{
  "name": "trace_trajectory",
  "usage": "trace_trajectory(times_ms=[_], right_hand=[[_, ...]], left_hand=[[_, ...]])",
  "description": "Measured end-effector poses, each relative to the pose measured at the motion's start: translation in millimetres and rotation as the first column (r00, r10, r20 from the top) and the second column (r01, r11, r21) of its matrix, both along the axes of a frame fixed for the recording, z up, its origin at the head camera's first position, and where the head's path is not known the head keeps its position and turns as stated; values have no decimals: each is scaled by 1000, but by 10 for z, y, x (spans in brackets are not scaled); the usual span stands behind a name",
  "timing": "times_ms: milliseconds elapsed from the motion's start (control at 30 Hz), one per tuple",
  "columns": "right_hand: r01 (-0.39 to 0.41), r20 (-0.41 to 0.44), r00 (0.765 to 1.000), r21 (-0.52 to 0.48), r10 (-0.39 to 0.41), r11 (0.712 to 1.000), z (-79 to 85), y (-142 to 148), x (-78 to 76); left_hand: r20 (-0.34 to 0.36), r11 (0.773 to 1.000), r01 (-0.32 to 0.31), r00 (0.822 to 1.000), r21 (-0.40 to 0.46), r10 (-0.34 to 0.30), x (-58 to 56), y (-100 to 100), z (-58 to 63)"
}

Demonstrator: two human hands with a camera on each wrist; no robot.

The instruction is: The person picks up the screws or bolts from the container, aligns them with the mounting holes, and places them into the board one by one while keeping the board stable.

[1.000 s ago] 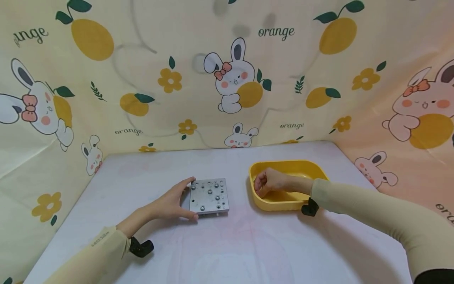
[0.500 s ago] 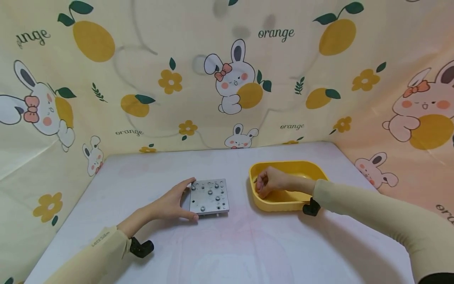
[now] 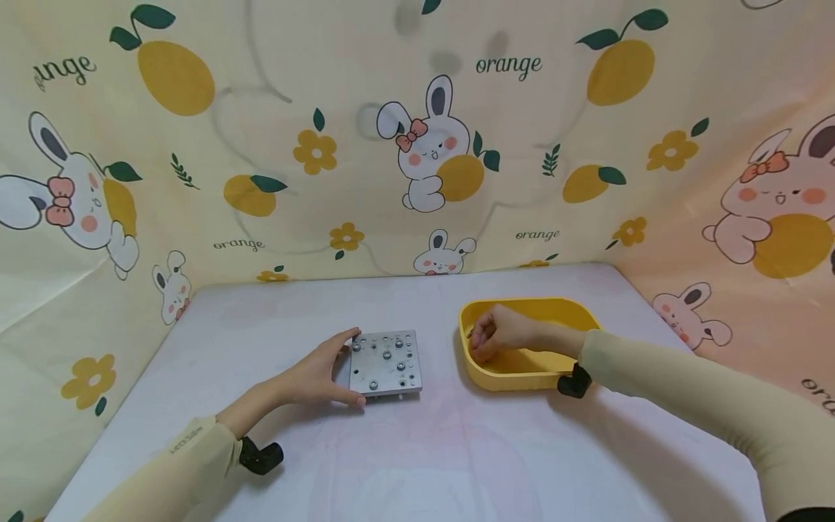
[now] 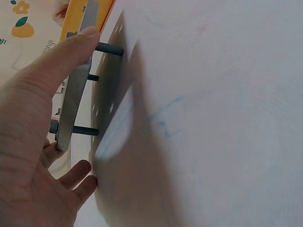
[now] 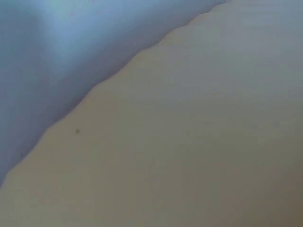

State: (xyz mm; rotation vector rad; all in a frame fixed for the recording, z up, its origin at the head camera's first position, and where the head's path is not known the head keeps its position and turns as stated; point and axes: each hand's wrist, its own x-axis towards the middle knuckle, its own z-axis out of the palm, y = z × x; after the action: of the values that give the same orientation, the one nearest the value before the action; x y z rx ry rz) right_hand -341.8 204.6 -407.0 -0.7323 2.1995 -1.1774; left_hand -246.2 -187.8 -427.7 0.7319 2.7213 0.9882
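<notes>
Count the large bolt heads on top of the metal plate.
5 bolt heads show on the metal plate: by the far-left corner, far side right of middle, near centre, right of centre, and near edge left of middle. Smaller ones may go unseen.

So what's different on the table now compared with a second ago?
Very little: the right hand has shifted slightly right inside the yellow tray, and a small dark item now shows beside it. The left hand still grips the metal plate, and the tray stays put.
</notes>
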Motion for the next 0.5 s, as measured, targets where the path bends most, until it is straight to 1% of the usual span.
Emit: trace_trajectory(times_ms=[133,233,267,367,433,467,500], right_hand=[[38,11,999,-70,-37,997,60,14,4],[108,21,994,-122,-107,987,161,21,15],[140,42,990,-152,-135,978,204,20,20],[226,106,973,-255,-205,940,347,-4,58],[258,157,964,-339,-216,905,445,-44,112],[270,200,958,-392,-205,879,493,-78,148],[271,219,957,-432,-191,860,535,-117,187]], left_hand=[[6,1000,-12,1000,-5,12,8,-15,-12],[8,1000,-24,1000,-2,24,14,-9,-21],[4,1000,-24,1000,4,24,17,-5,-18],[0,999,-27,1000,21,27,17,3,-16],[-3,999,-23,1000,39,23,19,2,-8],[-6,999,-22,1000,47,22,19,0,-7],[-5,998,-23,1000,52,23,20,-4,-7]])
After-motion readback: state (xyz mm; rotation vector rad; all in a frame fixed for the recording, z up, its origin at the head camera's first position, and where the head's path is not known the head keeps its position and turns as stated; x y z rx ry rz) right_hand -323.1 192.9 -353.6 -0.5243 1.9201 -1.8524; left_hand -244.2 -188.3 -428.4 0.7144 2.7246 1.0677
